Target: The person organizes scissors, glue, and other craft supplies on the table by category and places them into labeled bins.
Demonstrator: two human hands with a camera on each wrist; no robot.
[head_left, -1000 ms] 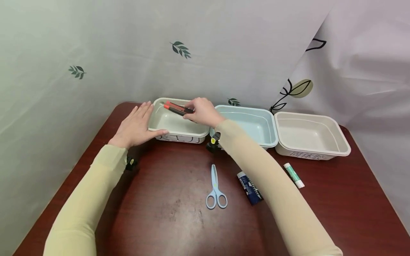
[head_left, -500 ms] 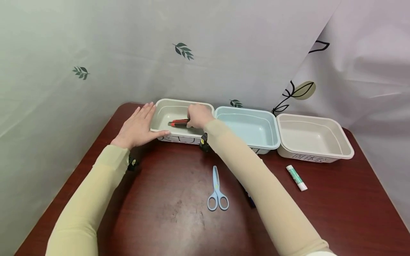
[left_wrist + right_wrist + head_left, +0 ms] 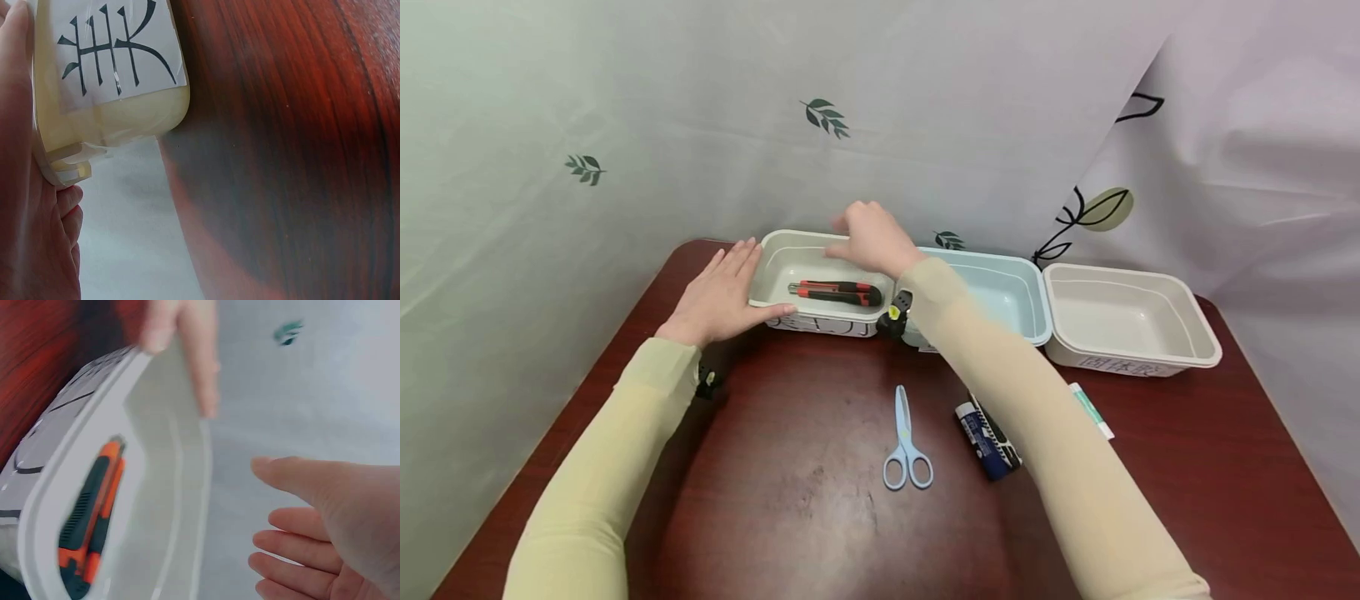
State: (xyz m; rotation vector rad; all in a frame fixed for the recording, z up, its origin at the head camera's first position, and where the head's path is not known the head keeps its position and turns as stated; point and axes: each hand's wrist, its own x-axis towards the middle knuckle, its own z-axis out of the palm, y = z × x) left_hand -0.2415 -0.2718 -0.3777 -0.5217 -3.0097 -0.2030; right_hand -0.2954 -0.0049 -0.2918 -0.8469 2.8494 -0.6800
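Two red-and-black utility knives (image 3: 837, 292) lie side by side inside the left beige bin (image 3: 831, 315). Fingers spread, my left hand (image 3: 717, 293) rests at this bin's left end, its thumb along the front rim. In the left wrist view that hand is up against the bin wall, which carries a paper label (image 3: 115, 50) with a black character. My right hand (image 3: 877, 240) is over the bin's back right part with nothing in it. Its fingers (image 3: 300, 550) are loosely extended, apart from the knives, in the right wrist view.
A light blue bin (image 3: 1011, 292) and another beige bin (image 3: 1202, 333) continue the row to the right. On the table lie light blue scissors (image 3: 905, 437), a dark blue glue stick (image 3: 981, 442) beside a black patterned item, and a green-and-white glue stick (image 3: 1090, 408), partly behind the right sleeve.
My right hand lowered the utility knives into the left bin, let go of them, and rose toward the bin's back edge. The left hand has stayed at the bin's left end.
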